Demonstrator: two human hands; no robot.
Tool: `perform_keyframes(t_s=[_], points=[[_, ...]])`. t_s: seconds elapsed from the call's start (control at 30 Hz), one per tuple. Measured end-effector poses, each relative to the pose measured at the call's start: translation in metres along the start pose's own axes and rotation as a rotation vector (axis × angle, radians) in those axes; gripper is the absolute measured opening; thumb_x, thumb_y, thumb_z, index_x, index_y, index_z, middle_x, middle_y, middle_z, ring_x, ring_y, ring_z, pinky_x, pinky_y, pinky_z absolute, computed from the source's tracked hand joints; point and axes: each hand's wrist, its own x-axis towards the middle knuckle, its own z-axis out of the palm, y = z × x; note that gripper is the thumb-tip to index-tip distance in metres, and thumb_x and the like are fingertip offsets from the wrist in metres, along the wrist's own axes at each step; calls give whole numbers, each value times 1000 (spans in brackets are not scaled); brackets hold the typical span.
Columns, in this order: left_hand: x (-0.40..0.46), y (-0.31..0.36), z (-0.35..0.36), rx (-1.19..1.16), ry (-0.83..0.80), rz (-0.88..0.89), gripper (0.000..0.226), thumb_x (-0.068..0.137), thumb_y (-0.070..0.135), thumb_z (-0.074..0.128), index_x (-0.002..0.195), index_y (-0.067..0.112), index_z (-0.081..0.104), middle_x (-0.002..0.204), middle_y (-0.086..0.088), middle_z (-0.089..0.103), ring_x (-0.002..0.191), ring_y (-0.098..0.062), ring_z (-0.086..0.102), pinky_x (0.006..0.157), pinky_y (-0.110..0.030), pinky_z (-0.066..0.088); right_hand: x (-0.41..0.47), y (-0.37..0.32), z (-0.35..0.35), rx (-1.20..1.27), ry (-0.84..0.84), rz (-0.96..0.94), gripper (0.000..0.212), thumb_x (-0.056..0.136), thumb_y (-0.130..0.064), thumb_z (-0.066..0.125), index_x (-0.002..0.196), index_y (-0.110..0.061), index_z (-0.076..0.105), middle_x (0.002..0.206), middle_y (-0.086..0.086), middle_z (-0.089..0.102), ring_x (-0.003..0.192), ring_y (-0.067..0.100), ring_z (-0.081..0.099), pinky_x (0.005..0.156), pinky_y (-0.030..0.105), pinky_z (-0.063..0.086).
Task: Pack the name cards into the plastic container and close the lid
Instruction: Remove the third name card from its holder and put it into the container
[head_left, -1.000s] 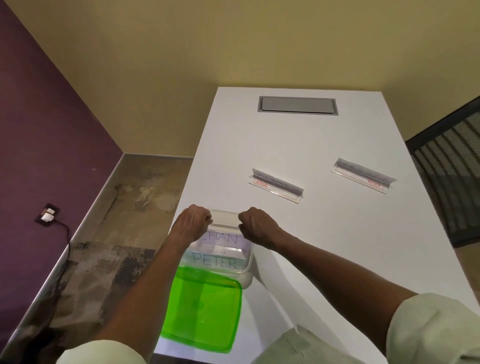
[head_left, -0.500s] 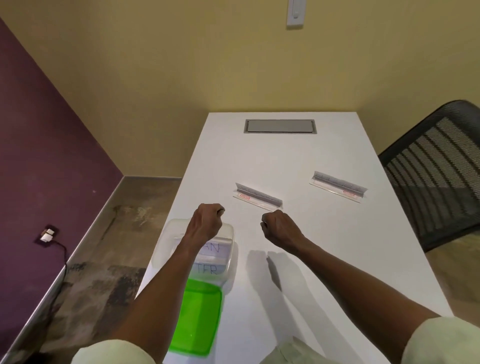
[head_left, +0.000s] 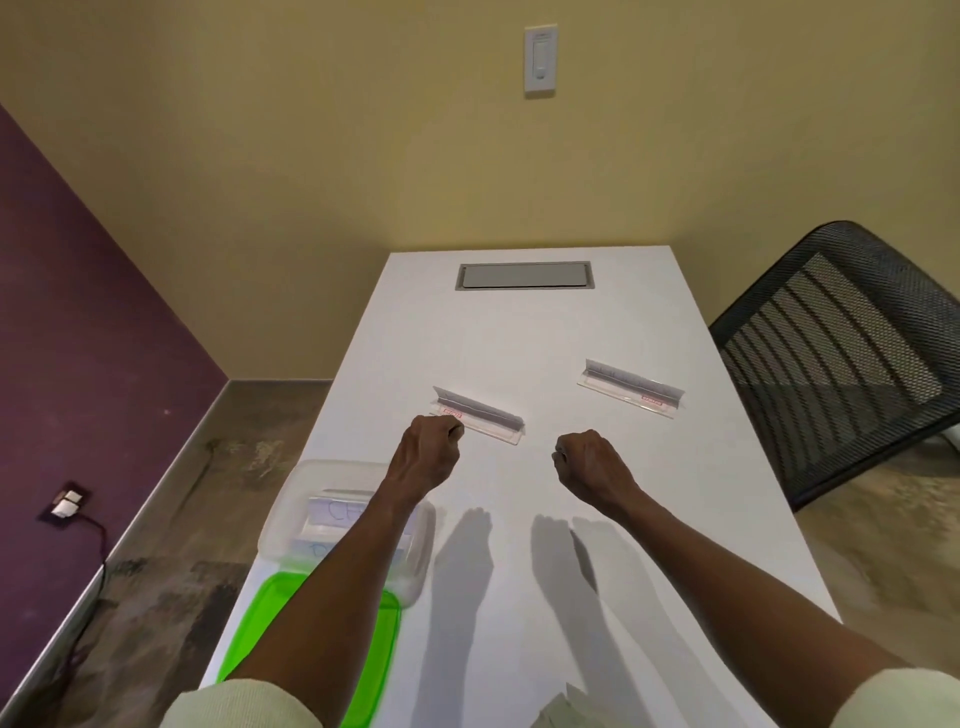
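Observation:
A clear plastic container (head_left: 291, 499) sits at the table's left edge with name cards (head_left: 335, 512) lying inside, partly hidden by my left forearm. Its green lid (head_left: 260, 618) lies flat just in front of it. Two clear name card holders rest on the table: the nearer name card (head_left: 485, 415) in the middle and the far name card (head_left: 631, 387) to the right. My left hand (head_left: 423, 452) is fisted, its knuckles right at the nearer card's left end; whether it touches is unclear. My right hand (head_left: 589, 462) is fisted and empty, to the right of that card.
The white table (head_left: 519, 338) has a grey cable hatch (head_left: 523, 275) at its far end. A black mesh chair (head_left: 841, 358) stands at the right side. A wall switch (head_left: 540, 60) is on the yellow wall. Floor drops away left of the table.
Both hands left the container and moved forward toward the nearer name card. My head tilted up, so the wall and chair came into view.

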Motion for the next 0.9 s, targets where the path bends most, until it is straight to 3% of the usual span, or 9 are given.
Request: perform_keyframes(t_s=[0.1, 0.17, 0.23, 0.57, 0.8, 0.9], points=[[3, 9, 4, 11, -5, 7, 24, 87, 7, 47, 64, 6, 41, 64, -19, 51, 62, -24, 28, 52, -31, 25, -3, 15, -3, -9, -8, 30, 39, 77, -6, 55, 58, -16, 23, 49, -4, 12, 55, 27, 23, 52, 29, 17], [5, 16, 5, 1, -6, 17, 27, 85, 6, 46, 63, 13, 30, 60, -14, 41, 63, -23, 25, 52, -32, 24, -4, 23, -4, -10, -15, 47, 38, 77, -6, 55, 59, -15, 23, 50, 0, 17, 55, 27, 23, 51, 30, 18], [7, 20, 7, 3, -19, 19, 22, 84, 5, 44, 65, 8, 33, 61, -13, 40, 64, -23, 24, 52, -32, 24, -4, 30, -4, -23, -30, 72, 36, 78, -6, 53, 59, -15, 23, 52, 3, 23, 55, 26, 24, 50, 30, 18], [20, 11, 19, 2, -60, 4, 18, 79, 4, 39, 66, 10, 28, 64, -1, 24, 66, -19, 18, 51, -31, 22, 4, 52, 4, -24, -62, 106, 36, 77, -6, 51, 62, -18, 21, 53, -3, 13, 58, 24, 21, 50, 29, 15], [44, -3, 24, 20, -69, -11, 28, 85, 6, 44, 62, 11, 30, 56, -2, 31, 60, -21, 23, 49, -30, 23, 20, 55, 13, 0, -85, 131, 34, 76, -6, 49, 63, -19, 21, 55, -5, 8, 61, 23, 20, 45, 29, 7], [56, -11, 29, 5, -64, -36, 27, 86, 7, 45, 62, 8, 34, 57, -7, 36, 59, -21, 25, 51, -30, 28, 31, 56, 20, -8, -99, 126, 33, 76, -6, 48, 62, -18, 21, 55, -4, 10, 61, 23, 20, 48, 30, 13]])
